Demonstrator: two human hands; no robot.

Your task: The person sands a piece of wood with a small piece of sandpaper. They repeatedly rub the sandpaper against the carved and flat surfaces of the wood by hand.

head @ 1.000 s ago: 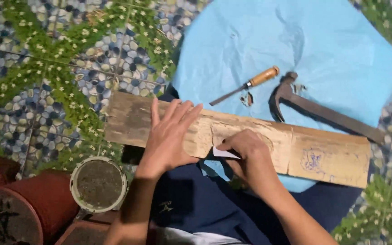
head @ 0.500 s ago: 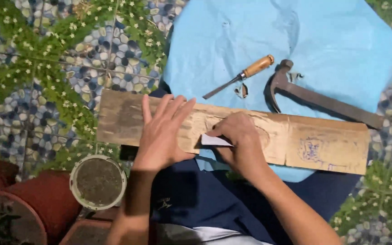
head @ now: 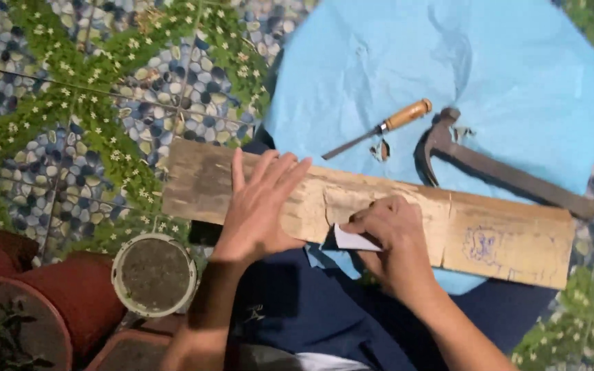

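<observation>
Wooden plank (head: 503,237) lies across the person's lap, over a light blue sheet (head: 489,62). Right hand (head: 393,233), fingers closed on a small white folded piece (head: 353,240), presses it against the plank's near edge. Left hand (head: 259,206) rests flat on the plank, fingers spread wide, holding nothing. Chisel (head: 379,128) and hammer (head: 496,168) lie on the sheet just beyond the plank. Pots (head: 154,275) stand at lower left.

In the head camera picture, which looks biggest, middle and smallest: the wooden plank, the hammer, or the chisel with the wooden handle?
1. Long pale wooden plank, by far the largest.
2. Dark metal hammer, clearly shorter than the plank.
3. Wooden-handled chisel, the smallest.
All three lie about equally far from the camera, so the order looks safe.
</observation>
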